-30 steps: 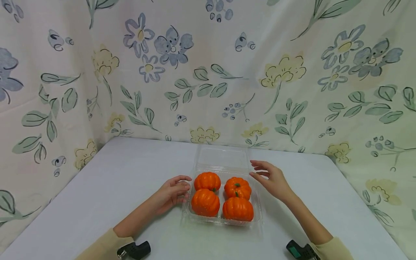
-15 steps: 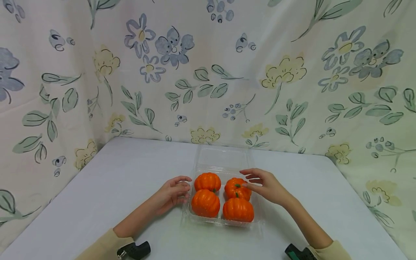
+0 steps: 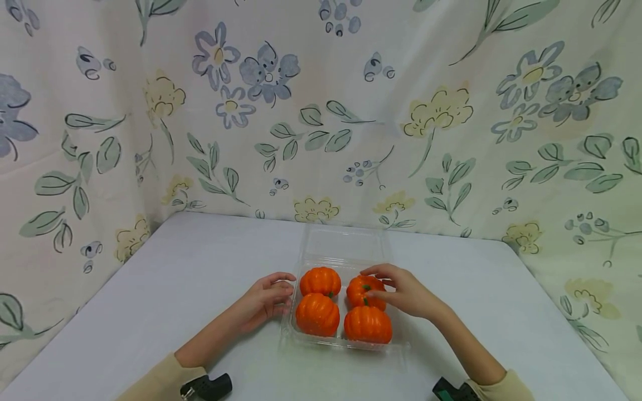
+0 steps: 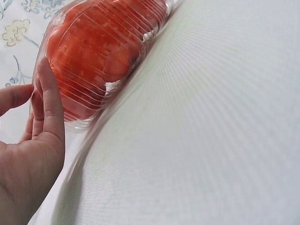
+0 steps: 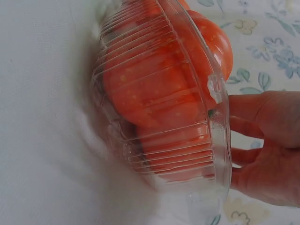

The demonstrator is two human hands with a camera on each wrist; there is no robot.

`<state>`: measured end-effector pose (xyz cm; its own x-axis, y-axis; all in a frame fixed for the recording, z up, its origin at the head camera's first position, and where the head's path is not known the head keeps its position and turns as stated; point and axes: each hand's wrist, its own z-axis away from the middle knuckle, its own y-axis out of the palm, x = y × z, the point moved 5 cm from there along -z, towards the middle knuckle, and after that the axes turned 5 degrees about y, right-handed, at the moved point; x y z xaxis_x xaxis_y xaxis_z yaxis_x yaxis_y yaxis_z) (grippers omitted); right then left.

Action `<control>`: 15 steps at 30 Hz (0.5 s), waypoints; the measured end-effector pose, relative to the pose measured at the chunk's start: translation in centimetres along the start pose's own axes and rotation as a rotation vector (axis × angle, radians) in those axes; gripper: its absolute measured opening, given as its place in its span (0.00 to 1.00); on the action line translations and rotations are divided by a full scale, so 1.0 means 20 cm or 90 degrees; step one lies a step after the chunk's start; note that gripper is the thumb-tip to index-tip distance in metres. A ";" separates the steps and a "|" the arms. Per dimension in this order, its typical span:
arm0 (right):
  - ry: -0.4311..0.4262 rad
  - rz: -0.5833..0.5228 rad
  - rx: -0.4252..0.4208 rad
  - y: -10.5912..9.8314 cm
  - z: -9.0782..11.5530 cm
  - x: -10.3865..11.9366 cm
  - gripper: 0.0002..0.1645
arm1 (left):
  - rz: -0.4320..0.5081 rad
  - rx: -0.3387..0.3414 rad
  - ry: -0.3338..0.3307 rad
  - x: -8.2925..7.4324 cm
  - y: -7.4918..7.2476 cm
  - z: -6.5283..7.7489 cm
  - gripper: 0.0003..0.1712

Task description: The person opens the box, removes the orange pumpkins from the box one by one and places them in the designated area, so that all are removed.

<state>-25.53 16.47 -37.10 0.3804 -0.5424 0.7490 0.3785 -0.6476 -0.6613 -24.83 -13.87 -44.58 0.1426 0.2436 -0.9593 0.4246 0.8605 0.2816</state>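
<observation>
Several small orange pumpkins sit in a clear plastic clamshell box (image 3: 337, 343), in two columns. My left hand (image 3: 266, 301) rests at the box's left side; in the left wrist view its straight fingers (image 4: 52, 105) lie along the ribbed wall, thumb near the rim. My right hand (image 3: 403, 291) reaches over the right rim to the back right pumpkin (image 3: 357, 292), fingers spread at its top and thumb by its green stem. Nearer me lies the front right pumpkin (image 3: 368, 325). On the left are the back left pumpkin (image 3: 320, 280) and front left pumpkin (image 3: 317, 315).
The box's clear lid (image 3: 346, 244) lies folded back behind it. All stands on a white table (image 3: 210, 250), with a flowered curtain (image 3: 301, 167) behind and at the sides. Black devices are strapped on both wrists, such as the left wrist camera (image 3: 208, 386).
My right hand has moved left and toward me, from beside the box's right rim to over the back right pumpkin. The left hand has stayed in place.
</observation>
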 end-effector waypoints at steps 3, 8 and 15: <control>-0.003 0.004 0.006 0.01 0.00 0.00 0.24 | 0.003 0.004 0.004 0.00 0.00 0.00 0.16; -0.002 0.010 0.014 0.01 0.01 0.00 0.25 | 0.004 0.010 0.008 0.00 0.00 0.00 0.15; -0.001 0.024 0.020 0.02 0.02 0.01 0.26 | 0.007 0.021 0.015 0.01 0.00 0.00 0.13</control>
<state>-25.04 16.25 -37.29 0.3970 -0.5654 0.7230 0.3896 -0.6094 -0.6905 -24.89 -13.85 -44.71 0.1263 0.2644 -0.9561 0.4516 0.8428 0.2928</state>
